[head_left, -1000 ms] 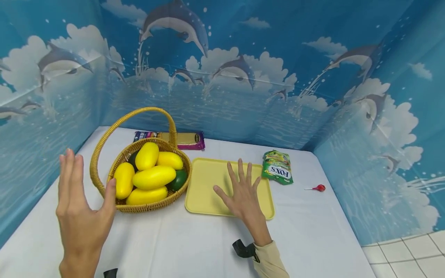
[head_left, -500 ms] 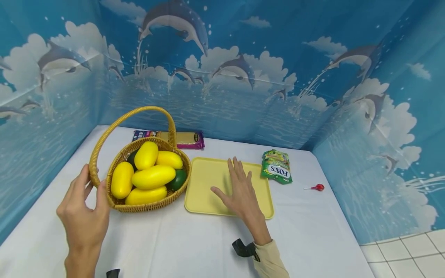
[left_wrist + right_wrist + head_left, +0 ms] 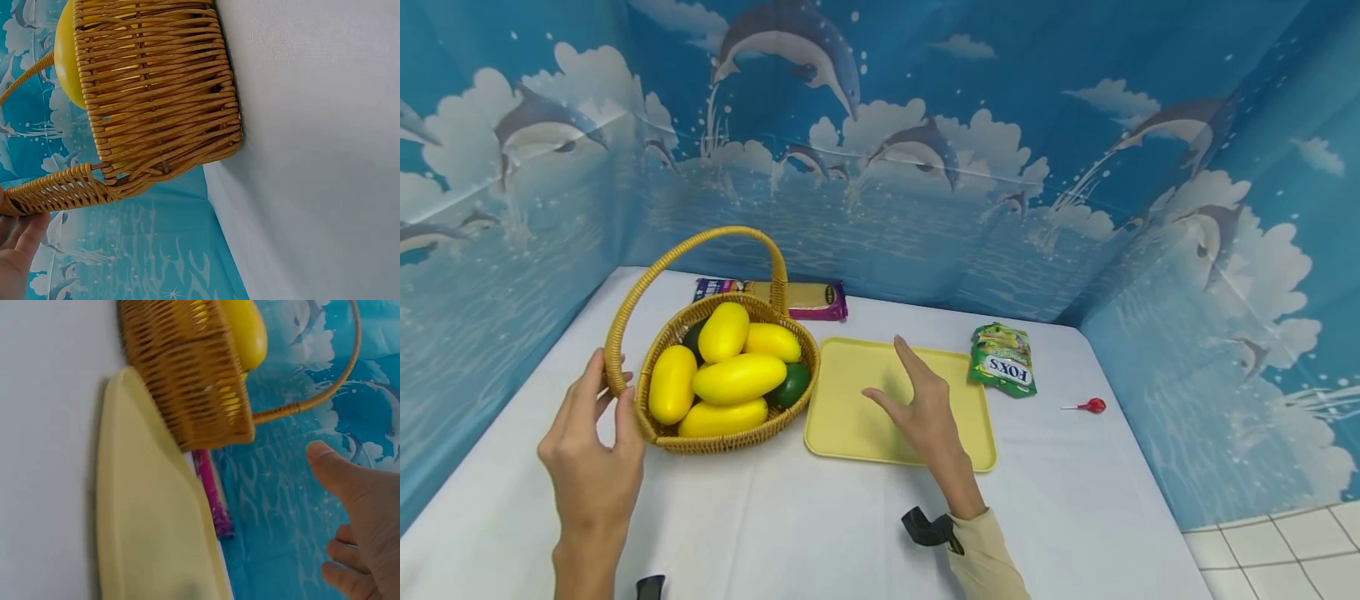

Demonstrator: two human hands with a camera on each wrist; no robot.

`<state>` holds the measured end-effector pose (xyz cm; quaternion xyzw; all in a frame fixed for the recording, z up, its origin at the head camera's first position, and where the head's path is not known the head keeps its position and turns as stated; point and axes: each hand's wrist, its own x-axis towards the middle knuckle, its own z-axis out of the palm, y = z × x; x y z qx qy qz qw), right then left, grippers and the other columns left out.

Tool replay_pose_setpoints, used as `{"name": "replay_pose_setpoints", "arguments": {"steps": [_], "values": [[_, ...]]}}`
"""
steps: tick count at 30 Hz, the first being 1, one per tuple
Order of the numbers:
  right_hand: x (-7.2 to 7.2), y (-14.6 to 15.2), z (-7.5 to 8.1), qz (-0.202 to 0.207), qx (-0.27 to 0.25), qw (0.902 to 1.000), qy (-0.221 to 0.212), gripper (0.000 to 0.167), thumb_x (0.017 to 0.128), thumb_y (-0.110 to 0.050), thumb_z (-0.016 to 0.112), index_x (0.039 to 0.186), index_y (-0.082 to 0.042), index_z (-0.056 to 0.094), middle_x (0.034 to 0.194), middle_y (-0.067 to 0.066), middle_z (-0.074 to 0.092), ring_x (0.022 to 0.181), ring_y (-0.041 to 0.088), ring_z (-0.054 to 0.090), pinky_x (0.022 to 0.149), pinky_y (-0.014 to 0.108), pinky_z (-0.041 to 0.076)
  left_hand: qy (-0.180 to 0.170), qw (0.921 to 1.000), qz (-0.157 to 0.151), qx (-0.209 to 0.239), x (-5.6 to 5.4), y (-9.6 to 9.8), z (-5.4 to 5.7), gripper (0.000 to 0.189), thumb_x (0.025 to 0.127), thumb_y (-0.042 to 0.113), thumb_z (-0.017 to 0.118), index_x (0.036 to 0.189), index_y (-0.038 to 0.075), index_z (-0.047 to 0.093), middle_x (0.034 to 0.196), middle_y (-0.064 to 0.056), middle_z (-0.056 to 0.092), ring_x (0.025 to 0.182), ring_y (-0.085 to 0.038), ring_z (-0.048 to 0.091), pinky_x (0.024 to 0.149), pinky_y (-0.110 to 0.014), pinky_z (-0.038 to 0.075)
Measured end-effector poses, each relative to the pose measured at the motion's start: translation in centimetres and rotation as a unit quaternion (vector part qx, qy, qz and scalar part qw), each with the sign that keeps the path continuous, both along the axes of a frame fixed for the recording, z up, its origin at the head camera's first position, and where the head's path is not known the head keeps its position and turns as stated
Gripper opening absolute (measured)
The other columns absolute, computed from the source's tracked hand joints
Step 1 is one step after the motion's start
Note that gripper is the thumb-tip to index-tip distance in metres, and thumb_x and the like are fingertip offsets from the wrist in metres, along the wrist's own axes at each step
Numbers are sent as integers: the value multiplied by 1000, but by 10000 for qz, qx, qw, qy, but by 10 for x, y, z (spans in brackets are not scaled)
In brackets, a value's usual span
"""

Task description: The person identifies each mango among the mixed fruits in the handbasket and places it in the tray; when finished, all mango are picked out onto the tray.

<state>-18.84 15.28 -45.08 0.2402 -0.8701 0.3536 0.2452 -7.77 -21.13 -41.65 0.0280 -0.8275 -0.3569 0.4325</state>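
Note:
A wicker basket (image 3: pixel 730 443) with a tall arched handle stands on the left of the table. It holds several smooth, long yellow fruits (image 3: pixel 739 378) and dark green ones (image 3: pixel 792 386). My left hand (image 3: pixel 591 467) pinches the left foot of the basket handle (image 3: pixel 617 350) between thumb and fingers; in the left wrist view the fingertips (image 3: pixel 34 231) meet the woven handle. Over the pale yellow tray (image 3: pixel 842 433) hovers my right hand (image 3: pixel 925 417), thumb and index finger spread apart, holding nothing. The right wrist view has that hand's thumb (image 3: pixel 340 472) apart from the basket.
Behind the basket lies a long purple and gold packet (image 3: pixel 816 300). A green Fox's candy bag (image 3: pixel 1002 360) lies against the tray's right back corner, with a red lollipop (image 3: pixel 1093 406) farther right. Dolphin-print curtains (image 3: pixel 880 217) enclose the table at the back and sides.
My left hand has come down from a raised, spread pose onto the basket handle. The right hand has turned sideways over the tray, its fingers drawing together. The head view has shifted slightly.

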Motion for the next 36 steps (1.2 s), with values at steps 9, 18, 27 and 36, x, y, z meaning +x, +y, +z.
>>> {"name": "replay_pose_setpoints", "arguments": {"steps": [9,18,27,36], "values": [[-9,-13,20,1180,-1569,9805,-99,65,79,1,93,139,6,69,137,19,72,126,36,70,108,37,58,340,9992,34,190,-2,4,0,60,100,-7,68,157,6,55,131,-27,72,122,-33,70,103,-8,49],[-12,-36,48,2553,-2217,9380,-762,61,82,13,87,139,7,68,138,21,71,131,35,68,110,43,57,358,9993,28,132,-2,3,-1,59,101,-8,68,157,4,55,129,-27,72,120,-34,71,103,-7,48],[-19,-62,60,3299,-1876,9107,-1628,57,86,13,83,140,8,67,139,24,70,131,37,67,112,47,56,287,9994,164,121,-2,1,-3,57,103,-4,66,158,6,55,129,-26,72,122,-5,66,103,-8,48],[-32,-88,48,3551,-1538,8992,-2040,54,86,11,83,139,6,69,138,20,71,133,31,66,117,46,53,241,9994,104,227,-3,4,-5,56,103,-4,66,157,5,55,129,-27,71,123,6,60,104,-9,48]]}}
